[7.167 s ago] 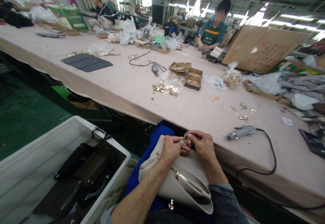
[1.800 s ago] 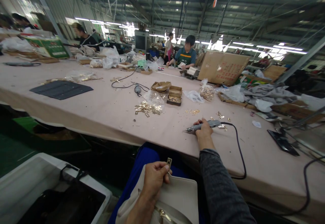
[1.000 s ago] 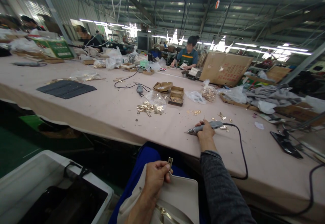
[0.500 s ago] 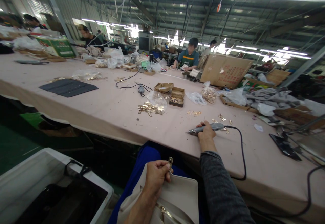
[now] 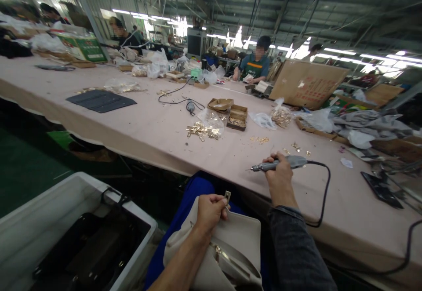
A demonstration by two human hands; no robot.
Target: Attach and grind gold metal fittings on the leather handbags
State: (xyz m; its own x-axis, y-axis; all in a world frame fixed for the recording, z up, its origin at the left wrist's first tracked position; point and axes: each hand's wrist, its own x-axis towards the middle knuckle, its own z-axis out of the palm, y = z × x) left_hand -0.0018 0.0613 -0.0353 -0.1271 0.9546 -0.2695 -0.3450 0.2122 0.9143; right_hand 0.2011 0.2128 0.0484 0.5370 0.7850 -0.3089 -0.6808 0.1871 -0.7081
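A cream handbag [image 5: 242, 229] with a gold zipper [image 5: 222, 253] lies on my lap. My left hand [image 5: 211, 214] pinches a small metal clasp plate [image 5: 227, 196] at the edge of the bag's flap, and its top end sticks up past my thumb. Over the table's near edge, my right hand [image 5: 279, 174] grips a grey electric screwdriver [image 5: 296, 162]. Its thin bit points left, and a black cord [image 5: 326, 194] runs from its back end. Gold metal pieces [image 5: 202, 130] are heaped on the table beyond, with smaller gold parts [image 5: 260, 140] nearer my right hand.
The long cloth-covered table [image 5: 158, 137] carries small cardboard boxes [image 5: 237, 117], plastic bags and a dark flat panel [image 5: 100, 100]. A white bin [image 5: 82, 183] with dark items stands at my left. A phone-like black object [image 5: 380, 190] lies right. Across the table a person [image 5: 255, 64] works.
The view has tipped downward and shifted a little left. My right hand has drawn slightly closer with the screwdriver. My left hand keeps its pinch on the clasp plate.
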